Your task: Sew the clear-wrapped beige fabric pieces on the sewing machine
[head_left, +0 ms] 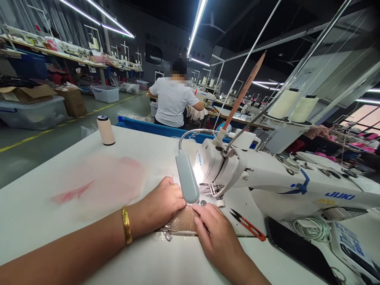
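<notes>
A brown piece of fabric [184, 220] with a shiny, clear film-like surface and a pale front edge lies on the sewing machine's bed. My left hand [166, 201] grips its far left part, fingers bent and pressed together; the fingertips are partly behind the grey lamp head [187, 178]. My right hand [216, 228] is closed on the right edge, thumb and index finger close together on it. Just beyond my fingers is the lit needle area of the white sewing machine [213, 166]. The needle itself is hidden by the lamp.
Orange-handled thread snips [248, 225] lie right of my right hand, beside a black phone [299, 249] and a coiled white cable [311, 230]. A peach thread spool [106, 130] stands at the table's far left. Ahead, a person in a white shirt [175, 101] sits facing away.
</notes>
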### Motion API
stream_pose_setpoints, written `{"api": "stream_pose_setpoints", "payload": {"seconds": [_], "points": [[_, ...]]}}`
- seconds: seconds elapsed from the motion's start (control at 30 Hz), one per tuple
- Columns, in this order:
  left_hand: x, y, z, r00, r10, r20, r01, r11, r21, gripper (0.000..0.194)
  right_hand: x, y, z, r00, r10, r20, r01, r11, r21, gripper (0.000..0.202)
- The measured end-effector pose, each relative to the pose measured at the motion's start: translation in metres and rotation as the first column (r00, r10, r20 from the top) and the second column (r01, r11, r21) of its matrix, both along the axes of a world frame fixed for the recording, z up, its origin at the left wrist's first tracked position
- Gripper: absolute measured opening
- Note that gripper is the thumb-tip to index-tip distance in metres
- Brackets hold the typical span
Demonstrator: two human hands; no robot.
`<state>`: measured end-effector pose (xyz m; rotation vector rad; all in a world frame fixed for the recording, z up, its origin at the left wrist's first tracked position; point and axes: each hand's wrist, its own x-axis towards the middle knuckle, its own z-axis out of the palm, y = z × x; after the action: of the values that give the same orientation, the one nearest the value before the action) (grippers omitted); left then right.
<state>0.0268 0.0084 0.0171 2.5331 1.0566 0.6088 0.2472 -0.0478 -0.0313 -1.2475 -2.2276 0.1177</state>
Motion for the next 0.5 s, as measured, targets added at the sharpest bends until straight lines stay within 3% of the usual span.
{"api": "stream_pose_setpoints", "payload": {"seconds": [0.17, 0.4, 0.5], "points": [[0.001, 0.006, -0.007, 1.0, 0.025, 0.002, -0.025, 1.0, 0.008, 0.031, 0.008, 0.006, -0.004, 0.992, -0.117, -0.054, 0.117, 0.993, -0.017, 0.031], [-0.001, 0.006, -0.019, 0.999, 0.0, -0.044, 0.005, 0.992, 0.128, 0.027, 0.006, 0.004, -0.004, 0.988, -0.105, -0.115, 0.108, 0.994, 0.018, 0.03], [-0.001, 0.014, -0.015, 0.998, -0.04, -0.039, 0.043, 0.995, 0.093, 0.022, 0.01, 0.005, -0.006, 0.991, -0.087, -0.101, 0.092, 0.995, 0.042, 0.03]]}}
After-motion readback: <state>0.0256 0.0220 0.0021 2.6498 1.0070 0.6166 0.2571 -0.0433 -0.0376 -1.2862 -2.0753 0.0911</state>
